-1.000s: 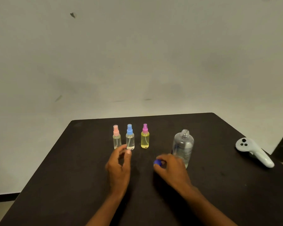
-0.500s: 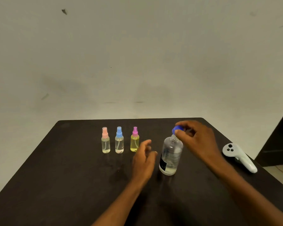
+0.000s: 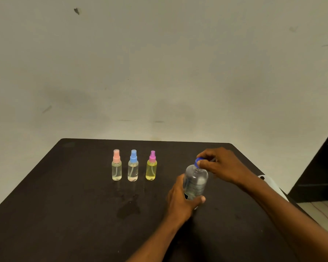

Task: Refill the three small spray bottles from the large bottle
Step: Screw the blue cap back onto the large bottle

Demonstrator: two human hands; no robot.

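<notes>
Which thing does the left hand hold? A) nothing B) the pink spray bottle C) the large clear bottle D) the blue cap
C: the left hand is curled round the body of the large clear bottle, which stands on the table, while the right hand pinches the blue cap at its neck.

Left of the large bottle (image 3: 195,183): a gap of bare table (image 3: 74,205), then three small spray bottles (image 3: 133,167) in a row, narrow gaps between. Right of it: a white controller (image 3: 270,182). Behind it: open table to the far edge.
</notes>
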